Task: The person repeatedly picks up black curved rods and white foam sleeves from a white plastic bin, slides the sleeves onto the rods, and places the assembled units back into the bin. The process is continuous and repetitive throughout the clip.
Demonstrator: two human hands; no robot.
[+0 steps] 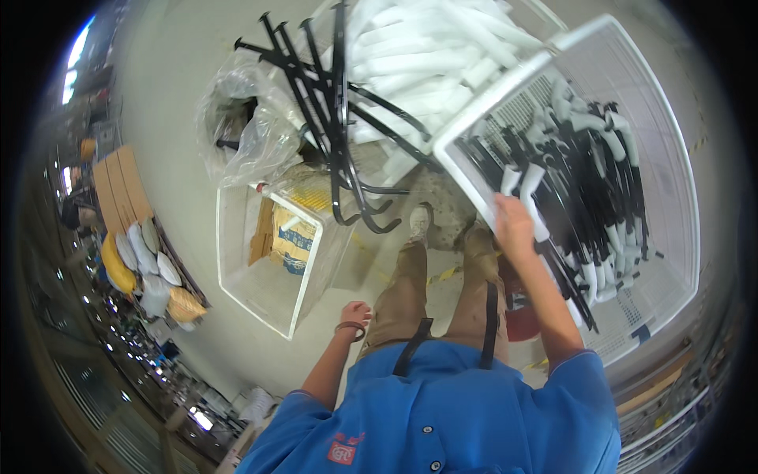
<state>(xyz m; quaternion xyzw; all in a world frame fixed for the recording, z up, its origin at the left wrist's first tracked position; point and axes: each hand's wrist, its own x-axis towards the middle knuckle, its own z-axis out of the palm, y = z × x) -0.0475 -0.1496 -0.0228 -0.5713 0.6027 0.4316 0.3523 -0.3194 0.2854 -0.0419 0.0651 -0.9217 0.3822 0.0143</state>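
Note:
My right hand (513, 225) is closed over the near left rim of a large white plastic crate (685, 213). Inside that crate lie many black bent tubes (584, 170), several with white foam sleeves (532, 189); one sleeve lies right beside my fingers. At my left thigh hangs my left hand (357, 314), its fingers loosely curled and apart, with nothing seen in it. Ahead of me, a bundle of black tubes with hooked ends (338, 118) lies across a heap of white foam sleeves (426, 47) and a container edge.
To the front left stands an open white bin (225, 253) with cardboard inside. Clear plastic bagging (257, 130) lies behind it. Farther left are brown cardboard (122, 186) and several sacks (142, 257). Something red (523, 324) sits low beside my right leg.

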